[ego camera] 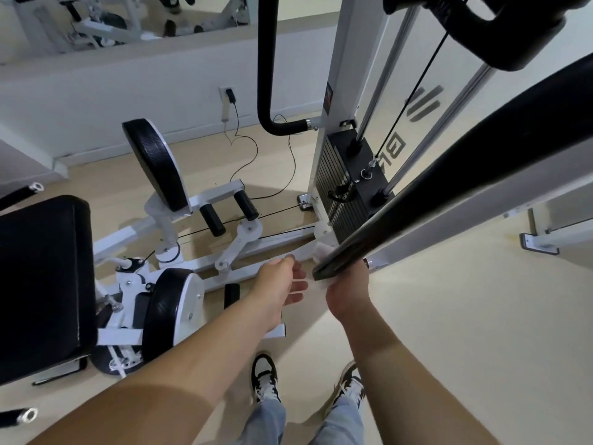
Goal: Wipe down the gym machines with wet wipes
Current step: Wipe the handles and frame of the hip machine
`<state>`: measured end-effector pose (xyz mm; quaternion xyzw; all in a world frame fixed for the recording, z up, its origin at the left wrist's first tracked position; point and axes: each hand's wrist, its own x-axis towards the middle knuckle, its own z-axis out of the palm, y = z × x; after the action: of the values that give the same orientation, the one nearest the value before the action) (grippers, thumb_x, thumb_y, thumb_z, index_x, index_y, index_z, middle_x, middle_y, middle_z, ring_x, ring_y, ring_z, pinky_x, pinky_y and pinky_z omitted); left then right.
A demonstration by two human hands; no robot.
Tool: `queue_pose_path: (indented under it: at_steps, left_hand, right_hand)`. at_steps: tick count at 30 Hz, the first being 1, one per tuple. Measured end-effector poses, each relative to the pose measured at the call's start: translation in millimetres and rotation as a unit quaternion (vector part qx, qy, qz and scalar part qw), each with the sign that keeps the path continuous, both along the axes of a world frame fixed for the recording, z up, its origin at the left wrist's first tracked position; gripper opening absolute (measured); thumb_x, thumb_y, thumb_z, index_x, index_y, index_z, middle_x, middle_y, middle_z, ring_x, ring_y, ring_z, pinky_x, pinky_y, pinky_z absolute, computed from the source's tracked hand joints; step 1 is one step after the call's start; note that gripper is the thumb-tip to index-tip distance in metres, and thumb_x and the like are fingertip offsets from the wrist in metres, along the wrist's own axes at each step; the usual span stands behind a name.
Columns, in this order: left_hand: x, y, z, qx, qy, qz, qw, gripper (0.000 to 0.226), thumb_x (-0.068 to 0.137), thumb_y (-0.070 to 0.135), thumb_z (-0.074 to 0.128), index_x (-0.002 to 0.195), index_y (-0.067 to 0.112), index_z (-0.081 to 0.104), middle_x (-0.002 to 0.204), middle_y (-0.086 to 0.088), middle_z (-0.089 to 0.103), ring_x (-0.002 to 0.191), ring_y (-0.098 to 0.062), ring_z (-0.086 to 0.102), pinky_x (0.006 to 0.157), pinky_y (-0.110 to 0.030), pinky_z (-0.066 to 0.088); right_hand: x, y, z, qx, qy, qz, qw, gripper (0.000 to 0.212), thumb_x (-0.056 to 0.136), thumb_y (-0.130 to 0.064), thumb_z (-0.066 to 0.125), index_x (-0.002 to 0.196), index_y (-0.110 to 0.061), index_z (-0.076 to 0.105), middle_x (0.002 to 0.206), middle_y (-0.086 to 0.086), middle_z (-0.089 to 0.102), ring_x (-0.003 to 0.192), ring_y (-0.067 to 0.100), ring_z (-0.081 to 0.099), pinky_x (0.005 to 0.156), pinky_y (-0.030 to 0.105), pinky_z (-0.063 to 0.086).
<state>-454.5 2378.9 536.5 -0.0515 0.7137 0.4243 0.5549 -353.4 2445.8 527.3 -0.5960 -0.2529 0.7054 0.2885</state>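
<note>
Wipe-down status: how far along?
Done: no surface visibly reads as wiped. In hand: right hand holds a wipe around the lower end of the black bar; left hand open beside it. Left, likely: rest of that bar, seat pad, round leg pads.

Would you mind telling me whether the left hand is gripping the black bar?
No, the left hand hovers open beside the end of the black bar, while the right hand holds the wet wipe against it.

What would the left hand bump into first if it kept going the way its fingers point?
Most likely the white wet wipe that the right hand grips round the lower end of the black bar: the fingers of the left hand point towards it. Depth is unclear, though.
</note>
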Motion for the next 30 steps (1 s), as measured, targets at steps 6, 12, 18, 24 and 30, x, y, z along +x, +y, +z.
queue_pose_path:
  at_steps: [6,12,18,24,30]
  left_hand:
    - [4,-4,15,0.020,0.035,-0.022,0.999,0.026,0.107,0.029,0.047,0.109,0.013,0.067,0.103,-0.011,0.073,0.088,-0.024,0.069,0.090,-0.045,0.059]
    - [20,1,20,0.043,0.023,-0.025,0.998,0.017,0.104,0.019,0.053,0.106,0.012,0.068,0.103,-0.014,0.073,0.085,-0.025,0.068,0.079,-0.040,0.057]
    - [17,-25,23,0.033,0.066,-0.052,0.996,0.022,0.103,0.020,0.050,0.110,0.012,0.069,0.095,-0.008,0.070,0.083,-0.022,0.066,0.080,-0.040,0.056]
    - [11,-34,30,0.029,0.075,-0.081,0.993,0.018,0.104,0.027,0.056,0.102,0.016,0.069,0.102,-0.012,0.071,0.087,-0.023,0.066,0.091,-0.041,0.059]
    - [33,-34,45,0.092,-0.095,-0.043,0.990,0.070,0.073,0.065,0.076,0.110,0.006,0.069,0.109,-0.015,0.074,0.097,-0.031,0.072,0.098,-0.052,0.057]
  right_hand:
    - [19,2,59,0.129,-0.070,-0.024,0.989,0.030,0.097,0.014,0.046,0.120,0.006,0.063,0.105,0.019,0.070,0.089,0.024,0.067,0.089,0.046,0.059]
    - [20,-1,72,0.165,0.015,0.007,0.986,0.037,0.100,0.001,0.044,0.083,-0.011,0.074,0.078,0.007,0.072,0.075,0.016,0.067,0.072,0.027,0.055]
    - [23,2,-38,0.036,-0.019,0.117,0.992,0.024,0.100,-0.026,0.055,0.084,-0.021,0.072,0.086,0.004,0.067,0.095,0.028,0.058,0.095,0.044,0.041]
    - [40,-5,60,0.137,-0.037,0.042,0.989,0.021,0.094,0.004,0.052,0.083,-0.005,0.067,0.074,0.005,0.061,0.069,0.014,0.058,0.065,0.023,0.049]
    - [68,-14,108,-0.018,0.103,-0.130,0.986,0.056,0.103,-0.027,0.026,0.109,-0.003,0.076,0.110,0.009,0.074,0.100,0.021,0.071,0.093,0.029,0.049]
